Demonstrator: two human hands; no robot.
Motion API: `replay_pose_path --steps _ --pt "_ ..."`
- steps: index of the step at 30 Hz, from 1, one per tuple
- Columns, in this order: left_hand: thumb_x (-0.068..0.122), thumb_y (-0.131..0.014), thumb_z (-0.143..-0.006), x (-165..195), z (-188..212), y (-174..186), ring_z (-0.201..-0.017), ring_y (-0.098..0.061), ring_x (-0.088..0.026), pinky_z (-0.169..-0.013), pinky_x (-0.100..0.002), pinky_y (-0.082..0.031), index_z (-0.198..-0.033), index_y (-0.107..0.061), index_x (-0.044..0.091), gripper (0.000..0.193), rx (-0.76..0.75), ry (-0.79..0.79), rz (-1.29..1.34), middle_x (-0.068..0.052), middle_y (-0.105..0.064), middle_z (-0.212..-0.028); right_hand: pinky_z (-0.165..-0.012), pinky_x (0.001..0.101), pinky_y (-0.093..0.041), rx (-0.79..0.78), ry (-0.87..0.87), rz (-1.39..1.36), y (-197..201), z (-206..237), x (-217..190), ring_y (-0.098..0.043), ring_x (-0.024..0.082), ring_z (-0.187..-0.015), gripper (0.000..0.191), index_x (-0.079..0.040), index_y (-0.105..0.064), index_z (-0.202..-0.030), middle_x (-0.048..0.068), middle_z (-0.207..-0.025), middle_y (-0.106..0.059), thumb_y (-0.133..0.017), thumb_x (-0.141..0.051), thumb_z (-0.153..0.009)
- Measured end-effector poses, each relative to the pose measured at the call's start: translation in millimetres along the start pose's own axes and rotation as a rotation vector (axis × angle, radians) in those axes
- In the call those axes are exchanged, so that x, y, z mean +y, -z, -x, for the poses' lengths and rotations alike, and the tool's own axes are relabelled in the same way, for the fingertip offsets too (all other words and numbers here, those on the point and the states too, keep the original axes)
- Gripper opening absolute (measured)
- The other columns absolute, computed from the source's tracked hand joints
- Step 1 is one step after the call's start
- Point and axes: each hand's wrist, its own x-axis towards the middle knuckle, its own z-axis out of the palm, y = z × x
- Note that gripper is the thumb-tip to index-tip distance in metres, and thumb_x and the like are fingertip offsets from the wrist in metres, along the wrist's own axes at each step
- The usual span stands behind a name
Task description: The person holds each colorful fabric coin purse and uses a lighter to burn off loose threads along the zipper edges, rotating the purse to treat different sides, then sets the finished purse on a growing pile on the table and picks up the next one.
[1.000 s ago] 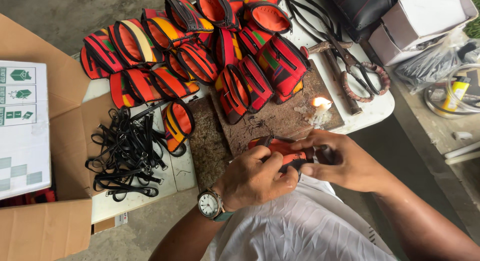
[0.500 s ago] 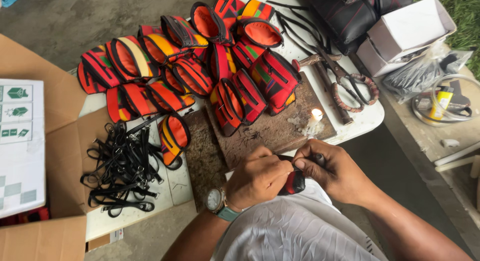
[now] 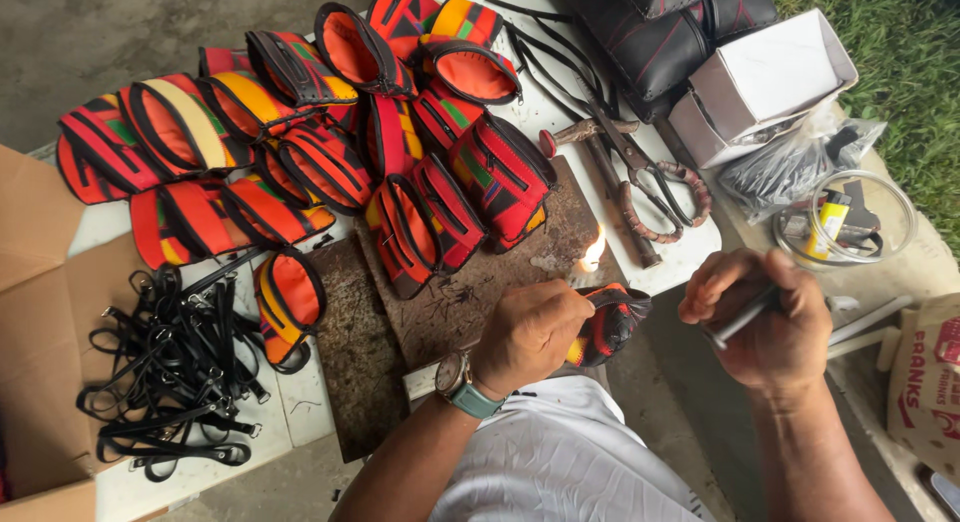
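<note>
My left hand (image 3: pixel 530 334), with a watch on its wrist, grips a small red, black and yellow patterned pouch (image 3: pixel 608 324) just below a lit candle flame (image 3: pixel 592 254) on the brown work board (image 3: pixel 470 292). My right hand (image 3: pixel 765 327) is off to the right, apart from the pouch, closed around a thin grey rod-like tool (image 3: pixel 742 318). White cloth lies over my lap below both hands.
A heap of similar patterned pouches (image 3: pixel 320 152) covers the white table (image 3: pixel 680 257). Black buckled straps (image 3: pixel 170 377) lie left, beside an open cardboard box (image 3: pixel 40 312). Scissors (image 3: pixel 655 187), a hammer (image 3: pixel 600 152), a white box (image 3: pixel 765 82) and a clear round tub (image 3: pixel 845 222) sit right.
My hands have come apart: the right hand drew away to the right with the thin tool, while the left hand keeps the pouch near the candle. The view shifted closer.
</note>
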Motion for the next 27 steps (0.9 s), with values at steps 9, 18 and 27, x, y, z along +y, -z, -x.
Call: replay_pose_path --steps 9,18,27 --pt "-0.003 -0.067 -0.096 0 -14 -2 -0.078 -0.068 -0.028 -0.067 -0.038 -0.053 -0.100 -0.062 0.005 0.011 0.025 0.052 0.076 -0.010 -0.063 -0.085 -0.058 0.0300 -0.039 0.228 -0.054 0.837 2 -1 5 -0.049 0.015 -0.063 0.052 0.001 -0.074 -0.102 0.005 -0.069 -0.056 -0.058 -0.049 -0.103" --pt "0.014 -0.069 -0.093 23 1 7 -0.073 -0.056 -0.018 -0.064 -0.033 -0.046 -0.096 -0.064 0.010 0.007 -0.303 -0.459 -0.497 -0.003 -0.055 -0.082 -0.075 0.0322 -0.049 -0.463 -0.367 1.145 -44 -19 -31 -0.060 0.015 -0.090 0.058 -0.008 -0.069 -0.136 0.008 -0.102 -0.071 -0.084 -0.032 -0.085" --pt "0.014 -0.069 -0.092 40 11 24 -0.074 -0.054 -0.018 -0.067 -0.030 -0.046 -0.092 -0.064 0.012 0.006 -0.309 -0.432 -0.558 -0.004 -0.057 -0.085 -0.066 0.0349 -0.048 -0.202 -0.585 1.245 -77 -7 -4 -0.058 0.015 -0.074 0.034 -0.008 -0.082 -0.114 0.009 -0.083 -0.079 -0.083 -0.023 -0.084"
